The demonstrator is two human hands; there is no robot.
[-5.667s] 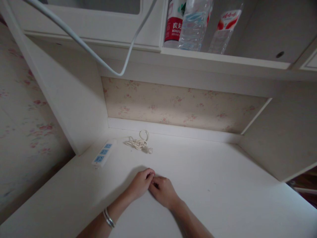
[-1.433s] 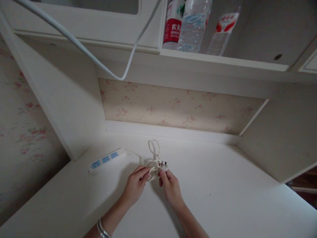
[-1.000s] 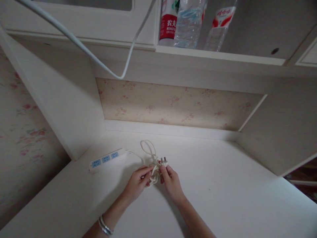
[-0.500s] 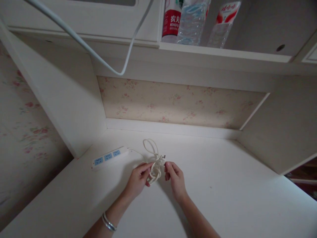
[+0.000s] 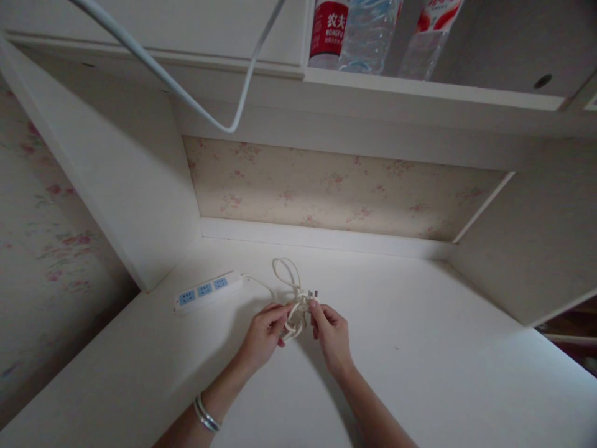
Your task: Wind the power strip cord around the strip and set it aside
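A white power cord point(image 5: 293, 328) is bunched in a tangle above the desk, with a loop of it rising toward the back. My left hand point(image 5: 267, 333) pinches the tangle from its left side. At the upper right of the bundle is the plug point(image 5: 313, 298), its metal prongs pointing up and away. My right hand point(image 5: 332, 336) is closed with thumb and fingers on the plug. The cord runs left to a white power strip point(image 5: 205, 291) with three blue sockets, lying on the desk. Some of the cord is hidden behind my fingers.
The white desk point(image 5: 443, 361) has side panels and a low back ledge. Overhead, a shelf point(image 5: 420, 90) holds several plastic bottles point(image 5: 368, 37). A bent pale lamp arm or cable point(image 5: 186, 99) hangs down at the upper left. Floral wallpaper point(image 5: 336, 186) covers the back.
My right hand has closed in on the plug, and the plug has shifted slightly right. My left hand keeps its hold on the tangle. The view has tilted a little.
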